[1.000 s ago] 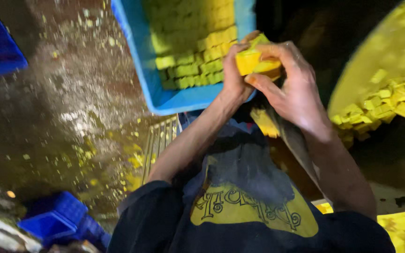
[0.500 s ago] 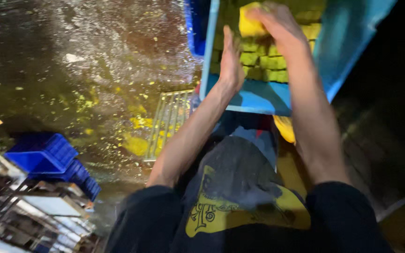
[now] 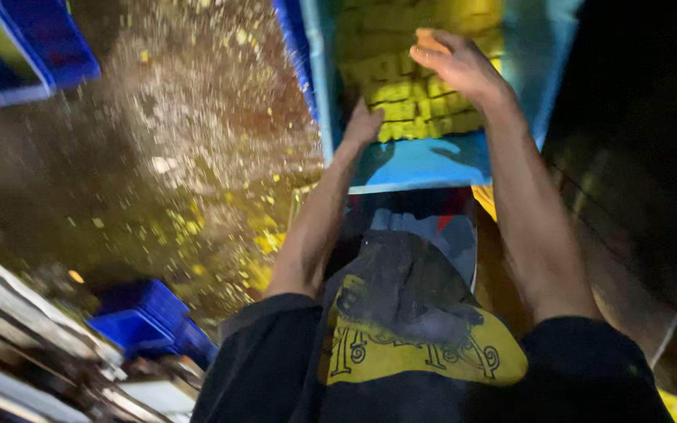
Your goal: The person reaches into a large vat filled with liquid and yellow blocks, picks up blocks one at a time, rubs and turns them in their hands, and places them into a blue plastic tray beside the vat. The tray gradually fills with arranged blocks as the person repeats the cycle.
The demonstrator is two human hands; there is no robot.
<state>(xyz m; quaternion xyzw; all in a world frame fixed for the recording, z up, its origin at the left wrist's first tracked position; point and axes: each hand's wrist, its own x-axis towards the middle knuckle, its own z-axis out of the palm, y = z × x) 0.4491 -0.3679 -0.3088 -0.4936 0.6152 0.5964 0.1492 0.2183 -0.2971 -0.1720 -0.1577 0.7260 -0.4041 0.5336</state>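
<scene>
Filling the far half of a blue crate (image 3: pixel 425 160), yellow blocks (image 3: pixel 413 117) lie packed in rows. Over those rows the right hand (image 3: pixel 456 66) rests with fingers together, flat on the blocks. At the crate's near left edge the left hand (image 3: pixel 363 125) presses; whether it grips, I cannot tell. Left of the crate, a wet floor (image 3: pixel 182 157) carries yellow scraps, with more blue crates (image 3: pixel 146 321) beyond.

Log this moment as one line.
left hand: on yellow blocks | right hand: on blocks | blue crate: partly filled | floor: wet
</scene>
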